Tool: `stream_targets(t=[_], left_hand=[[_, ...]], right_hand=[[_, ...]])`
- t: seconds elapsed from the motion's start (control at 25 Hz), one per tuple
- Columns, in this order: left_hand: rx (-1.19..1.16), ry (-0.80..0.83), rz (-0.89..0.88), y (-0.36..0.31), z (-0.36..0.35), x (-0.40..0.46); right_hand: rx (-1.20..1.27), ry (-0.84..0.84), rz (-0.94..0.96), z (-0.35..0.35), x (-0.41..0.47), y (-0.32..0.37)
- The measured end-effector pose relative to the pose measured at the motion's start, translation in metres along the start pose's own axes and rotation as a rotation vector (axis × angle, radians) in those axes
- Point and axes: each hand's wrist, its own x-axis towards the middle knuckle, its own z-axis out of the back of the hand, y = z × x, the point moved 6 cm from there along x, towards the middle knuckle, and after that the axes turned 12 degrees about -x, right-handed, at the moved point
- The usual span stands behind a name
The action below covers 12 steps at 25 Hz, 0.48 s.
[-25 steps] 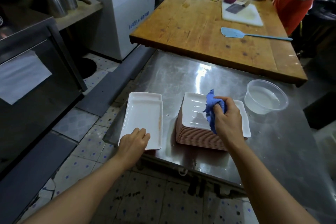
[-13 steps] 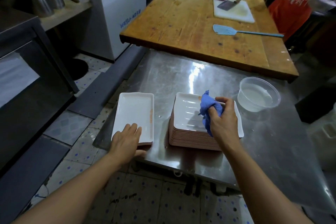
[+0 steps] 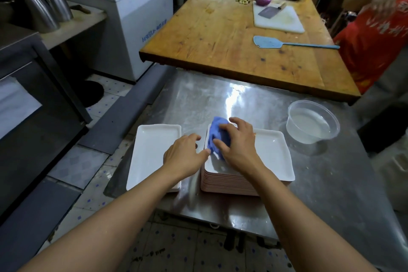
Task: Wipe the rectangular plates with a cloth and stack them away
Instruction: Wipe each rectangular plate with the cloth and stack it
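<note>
Since half a second ago the left hand (image 3: 184,157) has left the near end of the wiped plate (image 3: 152,154) and now hovers over the gap between that plate and the plate stack (image 3: 231,185), with its fingertips just at the left edge of the stack. Its fingers are nearly straight and a little spread, and they hold nothing. The right hand (image 3: 237,146) has also moved: before it held the blue cloth (image 3: 217,137) up in a bunch, now it lies on top of the cloth at the far left corner of the stack. Its fingers are spread and bent over the cloth, with the thumb at the near side, so they grip it against the top plate (image 3: 271,154).

The stack stands on the steel table (image 3: 320,194), and its top plate is white while the edges below look pinkish. The wiped plate lies flat to the left of the stack, just beside it, at the left edge of the table. To the right of the stack and a little farther away stands a clear plastic tub (image 3: 312,121) with water. Behind the stack, the wooden counter (image 3: 216,35) overhangs the far part of the steel table.
</note>
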Motion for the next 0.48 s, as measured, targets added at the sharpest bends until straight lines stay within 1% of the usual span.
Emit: stream_targets(t=[0.04, 0.12, 0.16, 0.28, 0.32, 0.4, 0.48], left_hand=[[-0.01, 0.015, 0.013, 0.0, -0.001, 0.002], [-0.031, 0.039, 0.03, -0.002, -0.005, 0.003], [-0.044, 0.044, 0.03, -0.003, -0.006, 0.004], [-0.087, 0.051, 0.012, -0.009, -0.01, 0.004], [-0.103, 0.052, 0.013, -0.01, -0.01, 0.004], [-0.116, 0.059, 0.031, -0.01, -0.011, 0.004], [-0.102, 0.07, 0.061, -0.009, -0.013, 0.004]], right_hand=[[-0.061, -0.042, 0.011, 0.002, -0.001, 0.0], [-0.072, -0.117, 0.081, 0.006, -0.003, 0.003], [-0.071, -0.106, 0.143, 0.003, -0.003, 0.006], [-0.155, 0.066, 0.267, -0.016, -0.001, 0.013], [-0.192, 0.088, 0.29, -0.02, 0.0, 0.013], [-0.286, 0.098, 0.311, -0.021, 0.0, 0.009], [-0.365, 0.097, 0.273, -0.016, -0.002, -0.007]])
